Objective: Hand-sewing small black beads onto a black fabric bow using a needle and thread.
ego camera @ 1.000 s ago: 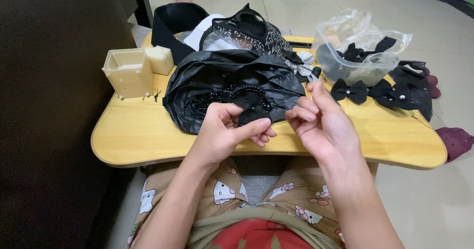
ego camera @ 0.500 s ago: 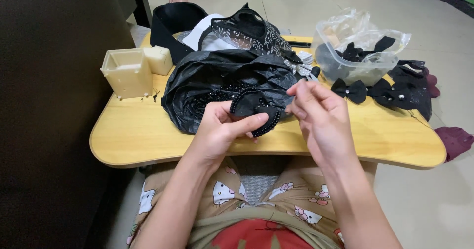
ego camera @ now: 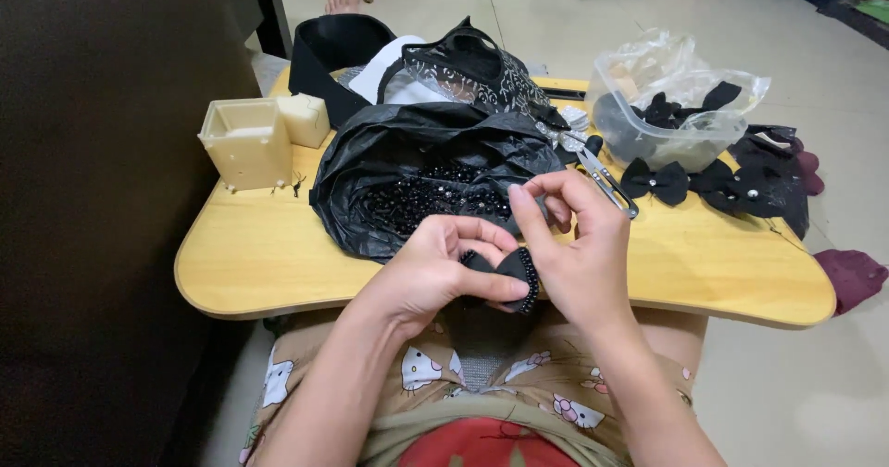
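Grip: left hand point(ego camera: 435, 268) pinching the bow point(ego camera: 505, 271), thumb on top; right hand point(ego camera: 574, 245) pinched shut above it, maybe on thread, can't tell.
Bow: over my lap, at the desk point(ego camera: 278, 254) edge.
Feel: light, floppy; I'd hold the middle, beaded rim looks snaggy.

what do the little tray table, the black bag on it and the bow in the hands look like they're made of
Tray table: looks like light wood or bamboo with a smooth sealed finish; faint grain, soft sheen.
Black bag: thin plastic film; glossy, crinkled folds.
Bow, held by the left hand and right hand: probably matte black fabric, with a beaded-looking edge.
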